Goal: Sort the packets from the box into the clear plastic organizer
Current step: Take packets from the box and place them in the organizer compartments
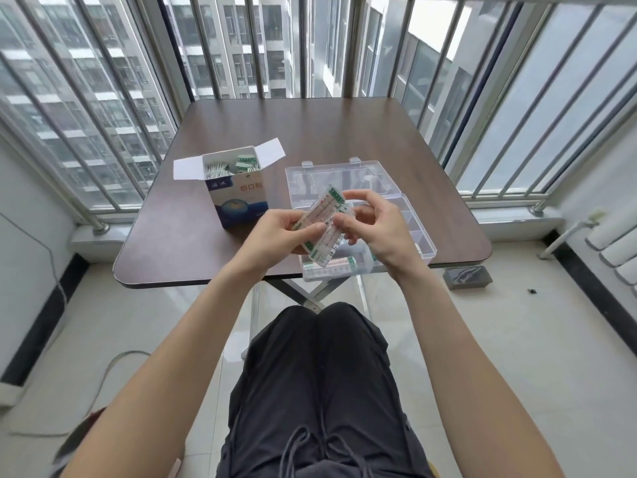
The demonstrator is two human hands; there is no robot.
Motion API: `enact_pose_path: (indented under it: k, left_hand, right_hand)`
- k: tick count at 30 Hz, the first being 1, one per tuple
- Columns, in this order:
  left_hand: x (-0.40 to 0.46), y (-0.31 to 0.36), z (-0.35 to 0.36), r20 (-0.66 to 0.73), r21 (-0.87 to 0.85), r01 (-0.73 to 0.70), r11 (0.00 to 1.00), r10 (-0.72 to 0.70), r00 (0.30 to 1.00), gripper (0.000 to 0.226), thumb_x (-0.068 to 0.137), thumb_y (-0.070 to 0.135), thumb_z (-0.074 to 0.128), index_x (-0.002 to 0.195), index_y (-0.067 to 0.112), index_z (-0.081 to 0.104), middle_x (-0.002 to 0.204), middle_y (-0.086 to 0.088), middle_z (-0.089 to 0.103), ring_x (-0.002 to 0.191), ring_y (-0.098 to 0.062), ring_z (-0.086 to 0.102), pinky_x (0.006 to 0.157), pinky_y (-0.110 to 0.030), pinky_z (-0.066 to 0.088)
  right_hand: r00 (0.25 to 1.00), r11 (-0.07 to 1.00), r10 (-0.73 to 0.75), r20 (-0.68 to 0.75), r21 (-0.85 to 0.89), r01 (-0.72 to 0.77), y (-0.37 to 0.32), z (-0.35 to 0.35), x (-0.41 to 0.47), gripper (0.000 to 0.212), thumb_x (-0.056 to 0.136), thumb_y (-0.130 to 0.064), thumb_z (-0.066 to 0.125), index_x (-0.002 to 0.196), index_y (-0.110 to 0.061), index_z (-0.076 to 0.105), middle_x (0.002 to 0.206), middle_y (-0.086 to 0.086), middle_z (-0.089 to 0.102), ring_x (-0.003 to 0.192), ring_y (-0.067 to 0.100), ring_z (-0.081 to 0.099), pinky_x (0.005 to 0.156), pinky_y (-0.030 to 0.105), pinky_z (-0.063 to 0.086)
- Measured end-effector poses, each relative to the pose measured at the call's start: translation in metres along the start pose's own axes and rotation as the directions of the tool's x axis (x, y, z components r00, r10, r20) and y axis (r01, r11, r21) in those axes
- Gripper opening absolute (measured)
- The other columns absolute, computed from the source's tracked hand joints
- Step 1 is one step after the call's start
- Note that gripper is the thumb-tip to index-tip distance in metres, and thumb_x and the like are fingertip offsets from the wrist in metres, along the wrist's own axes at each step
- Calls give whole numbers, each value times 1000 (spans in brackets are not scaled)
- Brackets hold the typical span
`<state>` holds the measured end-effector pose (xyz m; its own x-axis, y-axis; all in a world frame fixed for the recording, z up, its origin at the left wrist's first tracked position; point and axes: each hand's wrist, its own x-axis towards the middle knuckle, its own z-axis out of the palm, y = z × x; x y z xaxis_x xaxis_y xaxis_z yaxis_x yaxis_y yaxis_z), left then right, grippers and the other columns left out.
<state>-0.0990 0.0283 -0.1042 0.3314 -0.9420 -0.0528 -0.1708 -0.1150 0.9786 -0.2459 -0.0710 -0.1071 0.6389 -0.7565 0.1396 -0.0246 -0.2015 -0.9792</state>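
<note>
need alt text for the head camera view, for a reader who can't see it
A seated person's left hand and right hand hold a small stack of packets above an open clear organizer on a dark table. An opened box of more packets stands to its left.

table [193,236] — dark brown | on it: box [238,198] — organizer [410,215]

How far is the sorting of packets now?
Early stage. One packet already lies in the organizer, at its near edge. The left hand and right hand hold a bunch of packets above it. Many remain in the box.
</note>
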Motion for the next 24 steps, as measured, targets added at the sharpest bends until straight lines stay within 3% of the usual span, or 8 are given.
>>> enact_pose_path:
  k: [6, 12, 14, 17, 20, 24]
  left_hand:
    - [-5, -1, -9, -47, -51, 9, 999, -12, 999, 21, 96, 23, 49, 96, 18, 69, 82, 3, 72, 73, -7, 68, 67, -21, 56]
    - [-8, -12, -26, -198, -111, -43, 993, 21, 980, 12, 88, 12, 62, 99, 13, 68, 77, 5, 73, 74, -11, 71, 72, -25, 56]
    - [-9, -14, -27, -201, -101, -52, 994, 31, 979, 10, 87, 13, 64, 96, 16, 69, 77, 5, 73, 73, -11, 71, 69, -22, 57]
    - [-11, -13, -22, -173, -100, -66, 993, 48, 984, 16, 88, 14, 63, 104, 14, 62, 85, 4, 73, 73, -10, 70, 64, -19, 56]
    - [-11, -12, -15, -150, -56, -74, 996, 65, 987, 24, 89, 14, 61, 110, 10, 52, 91, 1, 71, 72, -11, 71, 59, -18, 55]
    - [-13, -10, -11, -139, -30, -84, 996, 79, 987, 13, 90, 14, 59, 102, 13, 54, 90, 3, 71, 70, -9, 70, 59, -18, 54]
  right_hand:
    - [998, 1000, 4, -59, -21, -5, 0, 5, 2, 32, 85, -12, 69, 115, -8, 59, 75, 4, 65, 59, 9, 61, 55, 20, 51]
    - [995, 979, 16, -97, -202, -35, 7, -4, -4, 5, 87, -10, 66, 87, -8, 62, 81, 13, 67, 53, 12, 63, 53, 24, 53]
    - [996, 928, -10, -88, -371, -24, 10, -5, -7, 8, 85, -15, 68, 82, -13, 62, 78, 8, 67, 52, 9, 61, 53, 23, 51]
    - [997, 743, -55, -62, -669, -1, 13, 0, -11, 12, 83, -29, 70, 79, -22, 61, 79, -3, 66, 67, 9, 56, 63, 27, 47]
    - [999, 663, -34, 3, -749, 25, 13, 8, -16, 15, 83, -36, 68, 85, -22, 63, 85, -5, 66, 78, 13, 56, 67, 30, 45]
    - [998, 608, -20, 67, -792, 66, 7, 7, -17, 14, 85, -37, 65, 88, -23, 65, 88, -4, 66, 82, 10, 52, 67, 26, 35]
